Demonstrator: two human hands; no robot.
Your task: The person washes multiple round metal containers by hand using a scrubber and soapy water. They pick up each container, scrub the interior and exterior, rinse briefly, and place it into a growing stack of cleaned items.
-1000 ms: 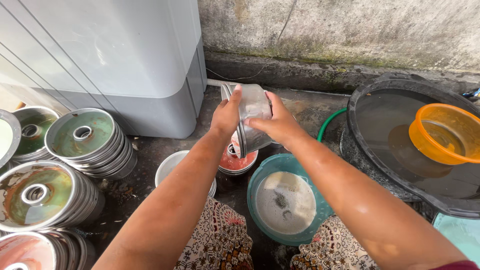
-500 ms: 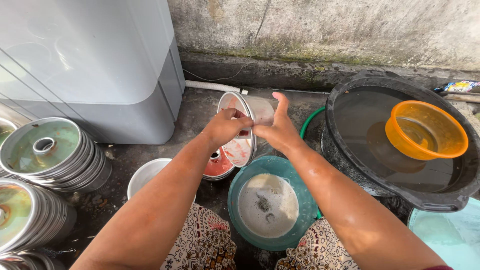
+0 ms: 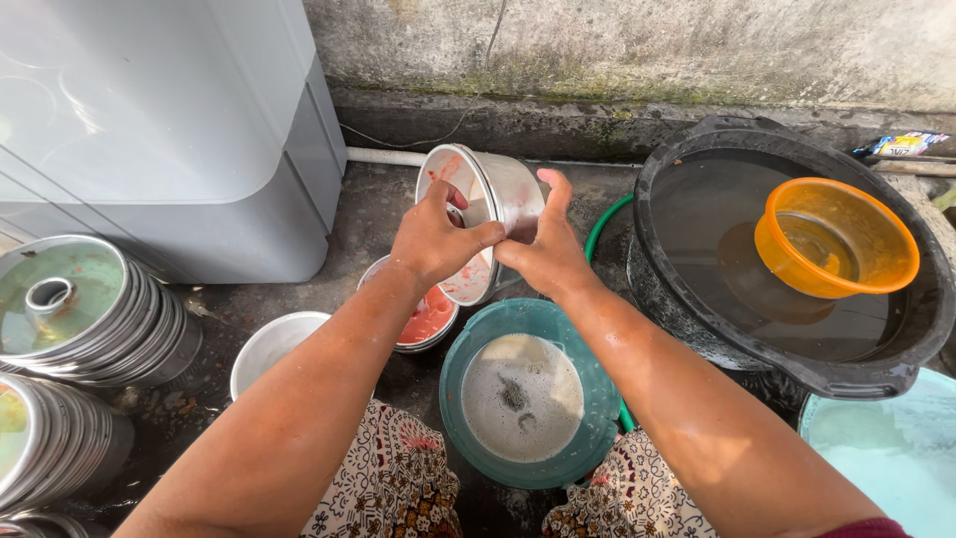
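Head view: left hand (image 3: 433, 239) rubs inside the tilted metal mould (image 3: 488, 214) while the right hand (image 3: 543, 249) grips its outer wall above the teal basin (image 3: 588, 428) of soapy water — best to turn it steadily, reaching every red smear.

held pan (image 3: 503, 194): thin dull metal, brushed, smeared red inside
stacked pans (image 3: 85, 309): shiny metal, reflective
green basin (image 3: 588, 418): smooth plastic, filmy grey water
black tub (image 3: 876, 374): matt plastic (scuffed rim)
orange bowl (image 3: 876, 244): glossy translucent plastic
floor (image 3: 373, 214): rough wet concrete
wall (image 3: 697, 45): coarse, mossy
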